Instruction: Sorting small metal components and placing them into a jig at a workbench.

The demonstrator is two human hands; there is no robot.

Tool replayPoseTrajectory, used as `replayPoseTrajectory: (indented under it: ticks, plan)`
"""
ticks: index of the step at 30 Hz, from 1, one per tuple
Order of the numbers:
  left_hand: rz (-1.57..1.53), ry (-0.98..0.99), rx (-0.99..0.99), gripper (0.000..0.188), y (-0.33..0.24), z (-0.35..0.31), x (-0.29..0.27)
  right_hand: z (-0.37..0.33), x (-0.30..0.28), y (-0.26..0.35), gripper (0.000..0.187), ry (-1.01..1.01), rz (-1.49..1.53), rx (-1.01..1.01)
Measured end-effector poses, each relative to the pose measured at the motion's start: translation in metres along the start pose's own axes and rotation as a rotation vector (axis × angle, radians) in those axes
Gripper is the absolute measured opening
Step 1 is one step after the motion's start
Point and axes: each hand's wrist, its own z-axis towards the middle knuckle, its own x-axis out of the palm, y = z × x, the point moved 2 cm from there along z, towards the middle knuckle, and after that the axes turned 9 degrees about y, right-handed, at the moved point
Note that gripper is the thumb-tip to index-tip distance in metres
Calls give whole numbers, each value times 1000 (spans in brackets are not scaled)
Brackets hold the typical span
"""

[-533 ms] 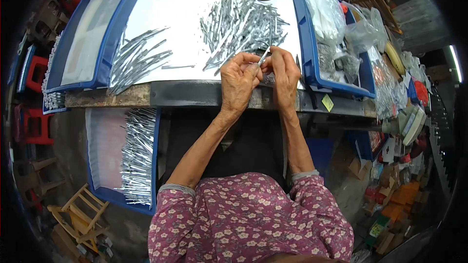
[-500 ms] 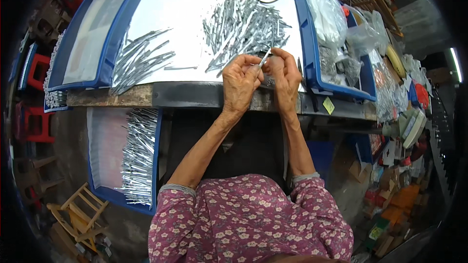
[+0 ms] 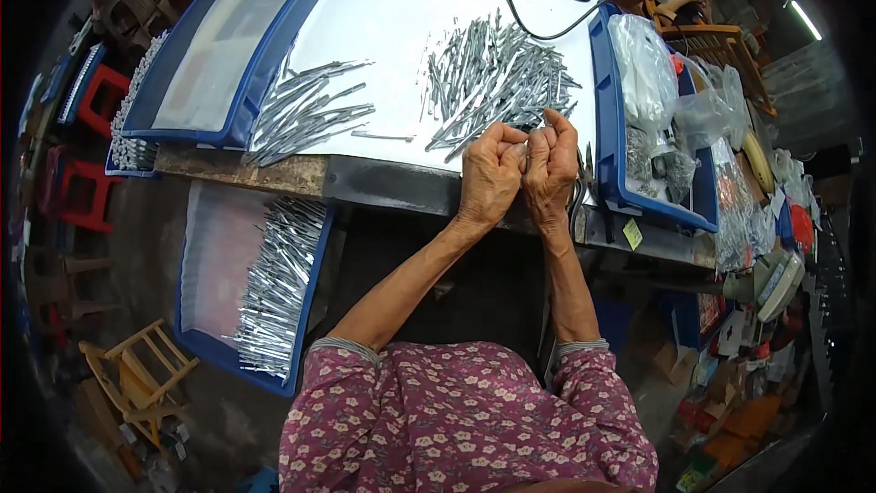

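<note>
My left hand [image 3: 493, 173] and my right hand [image 3: 551, 173] meet over the front edge of the table, fingers bent and pressed together. Whatever they pinch is hidden behind the fingers. Just beyond them on the white tabletop lies a big heap of thin grey metal rods [image 3: 493, 78]. A smaller bundle of such rods [image 3: 306, 114] is spread farther left, its ends reaching the table's edge. Between the two piles one single rod [image 3: 383, 136] lies alone. Close by my right wrist is a dark-handled hand tool [image 3: 578, 194], partly covered.
A blue tray [image 3: 239, 96] stands at the left, and another blue tray [image 3: 613, 119] with plastic bags at the right. Below the table edge sits a blue bin [image 3: 214, 265] with many shiny rods. A black cable loop [image 3: 516, 14] lies at the back. A wooden stool [image 3: 137, 383] stands lower left.
The view has shifted, so the table appears farther right and tilted. Both hands have drawn closer together. A thin metal rod seen between their fingertips before is now hidden.
</note>
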Motion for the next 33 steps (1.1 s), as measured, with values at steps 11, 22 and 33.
replayPoseTrajectory:
  ticks: [11,22,33]
  plan:
    - [257,-11,100,12,-9,26,-36,15,7,8,34,208,185,271]
    - [914,-205,-29,43,-17,116,-143,-24,-24,22,30,252,251,267]
    - [884,25,151,25,-49,55,-149,-30,-32,11,27,220,238,262]
